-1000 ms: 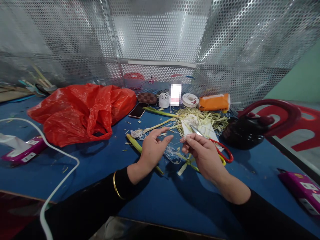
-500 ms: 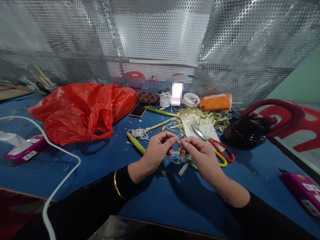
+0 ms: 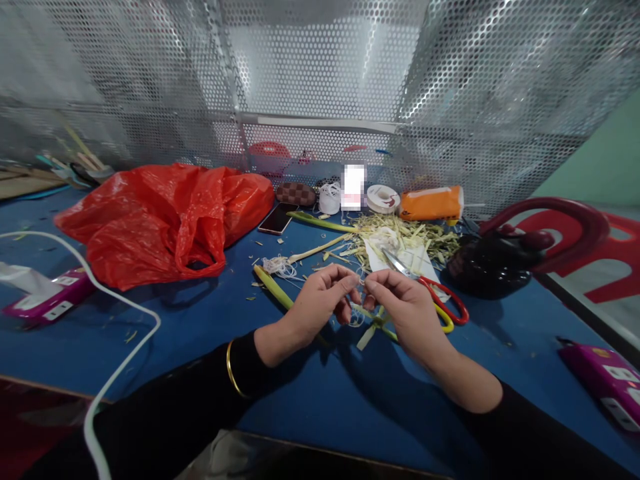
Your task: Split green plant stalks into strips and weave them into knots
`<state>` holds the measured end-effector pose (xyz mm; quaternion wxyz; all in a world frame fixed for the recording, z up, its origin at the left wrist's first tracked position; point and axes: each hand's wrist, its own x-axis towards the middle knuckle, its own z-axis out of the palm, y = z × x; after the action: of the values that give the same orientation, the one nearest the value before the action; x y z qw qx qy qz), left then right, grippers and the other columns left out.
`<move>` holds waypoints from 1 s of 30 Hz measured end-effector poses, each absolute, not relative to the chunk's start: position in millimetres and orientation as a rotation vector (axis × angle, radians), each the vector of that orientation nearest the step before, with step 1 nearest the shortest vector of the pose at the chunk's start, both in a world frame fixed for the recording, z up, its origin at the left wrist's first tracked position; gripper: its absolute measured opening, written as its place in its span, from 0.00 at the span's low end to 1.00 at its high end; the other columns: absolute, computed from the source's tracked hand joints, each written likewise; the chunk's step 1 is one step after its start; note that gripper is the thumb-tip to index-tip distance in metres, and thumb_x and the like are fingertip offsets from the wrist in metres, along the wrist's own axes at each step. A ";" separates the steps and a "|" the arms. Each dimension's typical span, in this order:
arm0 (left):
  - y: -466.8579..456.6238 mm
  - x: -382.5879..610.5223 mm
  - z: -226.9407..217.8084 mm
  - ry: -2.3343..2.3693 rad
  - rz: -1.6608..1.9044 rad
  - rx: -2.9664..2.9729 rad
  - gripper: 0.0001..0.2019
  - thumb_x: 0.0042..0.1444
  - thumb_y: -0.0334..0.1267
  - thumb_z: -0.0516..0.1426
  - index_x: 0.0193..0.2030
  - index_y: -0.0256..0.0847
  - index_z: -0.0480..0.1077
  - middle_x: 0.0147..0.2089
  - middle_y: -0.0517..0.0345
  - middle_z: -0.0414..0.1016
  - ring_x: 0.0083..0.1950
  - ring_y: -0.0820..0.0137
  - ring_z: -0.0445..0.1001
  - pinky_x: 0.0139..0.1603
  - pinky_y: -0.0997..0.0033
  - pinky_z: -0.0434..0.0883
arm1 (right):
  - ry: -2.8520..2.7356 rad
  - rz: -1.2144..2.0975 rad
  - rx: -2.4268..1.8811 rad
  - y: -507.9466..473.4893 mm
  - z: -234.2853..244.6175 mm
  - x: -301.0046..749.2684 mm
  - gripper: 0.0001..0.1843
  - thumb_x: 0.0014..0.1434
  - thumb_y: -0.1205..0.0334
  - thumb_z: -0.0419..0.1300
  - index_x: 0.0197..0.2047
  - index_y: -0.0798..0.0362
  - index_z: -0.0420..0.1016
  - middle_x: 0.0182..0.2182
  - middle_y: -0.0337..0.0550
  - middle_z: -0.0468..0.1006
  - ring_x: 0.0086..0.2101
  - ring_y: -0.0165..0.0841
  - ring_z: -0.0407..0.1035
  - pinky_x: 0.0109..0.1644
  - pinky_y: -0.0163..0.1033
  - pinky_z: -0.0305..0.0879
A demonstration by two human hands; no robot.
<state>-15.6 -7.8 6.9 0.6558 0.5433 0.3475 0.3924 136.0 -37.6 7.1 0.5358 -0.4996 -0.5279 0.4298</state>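
Note:
My left hand (image 3: 317, 303) and my right hand (image 3: 405, 310) meet fingertip to fingertip above the blue table (image 3: 200, 333). Both pinch a fine white thread (image 3: 361, 281) between thumb and forefinger, and a loose tangle of it hangs below. Under the hands lies a small folded green leaf piece (image 3: 376, 323). A green stalk (image 3: 270, 283) lies just left of my left hand. Red and yellow handled scissors (image 3: 433, 297) rest on the table beside my right hand.
A red plastic bag (image 3: 165, 217) fills the left middle. Leaf scraps (image 3: 405, 237), a phone (image 3: 276, 219), tape rolls and an orange pack (image 3: 430, 203) line the back. A dark kettle (image 3: 490, 263) stands right. Purple packs (image 3: 607, 380) lie at both sides. A white cable (image 3: 125, 313) crosses left. Perforated metal walls enclose the table.
My left hand, open a second ago, has closed into a pinch and joined my right hand on the thread. Both hands have drawn slightly nearer to each other.

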 end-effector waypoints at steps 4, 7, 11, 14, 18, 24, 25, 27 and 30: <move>-8.5 -15.6 7.6 0.832 0.905 1.319 0.11 0.54 0.42 0.60 0.30 0.36 0.69 0.21 0.66 0.65 0.17 0.81 0.62 0.19 0.80 0.62 | -1.262 0.979 -1.197 -37.3 7.0 137.4 0.08 0.56 0.57 0.62 0.29 0.53 0.72 0.19 0.35 0.72 0.23 0.29 0.66 0.32 0.37 0.64; -8.0 -15.7 7.2 0.878 0.946 1.343 0.10 0.53 0.42 0.60 0.30 0.36 0.71 0.22 0.66 0.65 0.17 0.82 0.59 0.18 0.79 0.60 | -1.252 0.934 -1.185 -37.4 5.7 138.4 0.08 0.57 0.58 0.61 0.30 0.52 0.71 0.20 0.35 0.72 0.24 0.29 0.67 0.32 0.36 0.64; -6.9 -16.3 6.7 0.953 0.964 1.376 0.11 0.52 0.43 0.60 0.32 0.35 0.74 0.26 0.63 0.69 0.17 0.81 0.59 0.17 0.78 0.57 | -1.250 0.947 -1.138 -36.5 4.0 140.9 0.08 0.59 0.57 0.61 0.31 0.52 0.72 0.23 0.35 0.73 0.25 0.28 0.68 0.33 0.35 0.65; -7.5 -16.6 8.2 0.987 0.958 1.395 0.11 0.52 0.44 0.61 0.32 0.35 0.75 0.25 0.62 0.70 0.17 0.81 0.58 0.18 0.77 0.57 | -1.197 0.996 -1.137 -34.6 2.7 142.7 0.11 0.59 0.53 0.60 0.35 0.52 0.75 0.27 0.37 0.74 0.26 0.28 0.68 0.34 0.37 0.65; -10.2 -16.6 12.1 0.965 0.948 1.461 0.09 0.52 0.41 0.60 0.30 0.36 0.76 0.24 0.62 0.71 0.19 0.80 0.58 0.20 0.77 0.57 | -1.169 1.167 -1.167 -34.4 2.9 141.9 0.15 0.57 0.49 0.62 0.34 0.54 0.78 0.24 0.39 0.74 0.25 0.29 0.66 0.32 0.37 0.64; -12.3 -16.1 13.8 0.947 0.875 1.552 0.09 0.52 0.40 0.60 0.27 0.37 0.75 0.17 0.66 0.63 0.20 0.78 0.56 0.22 0.76 0.55 | -1.189 1.088 -1.151 -36.1 7.2 140.8 0.07 0.51 0.59 0.67 0.28 0.53 0.76 0.20 0.35 0.71 0.23 0.27 0.63 0.29 0.35 0.61; -12.1 -15.9 13.5 0.962 0.876 1.545 0.09 0.52 0.40 0.60 0.27 0.37 0.76 0.17 0.67 0.63 0.20 0.78 0.56 0.22 0.76 0.55 | -1.195 1.072 -1.149 -35.6 7.3 141.3 0.07 0.52 0.59 0.66 0.28 0.53 0.76 0.19 0.34 0.70 0.23 0.27 0.63 0.29 0.35 0.60; -11.6 -15.3 13.0 0.981 0.882 1.528 0.09 0.52 0.40 0.60 0.28 0.37 0.76 0.18 0.66 0.64 0.20 0.78 0.56 0.22 0.76 0.54 | -1.206 1.055 -1.141 -34.3 6.5 142.8 0.08 0.55 0.59 0.64 0.28 0.52 0.74 0.19 0.34 0.70 0.23 0.27 0.62 0.29 0.35 0.60; -10.9 -15.0 12.3 1.001 0.887 1.512 0.08 0.51 0.40 0.60 0.29 0.37 0.77 0.19 0.65 0.66 0.19 0.79 0.57 0.21 0.76 0.54 | -1.193 1.028 -1.122 -33.0 4.9 144.9 0.08 0.57 0.59 0.62 0.29 0.52 0.71 0.19 0.34 0.70 0.23 0.27 0.63 0.30 0.35 0.60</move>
<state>-15.0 -10.9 12.3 0.5324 0.6342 0.4196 0.3719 144.9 -33.0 4.9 0.5680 -0.4774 -0.5078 0.4377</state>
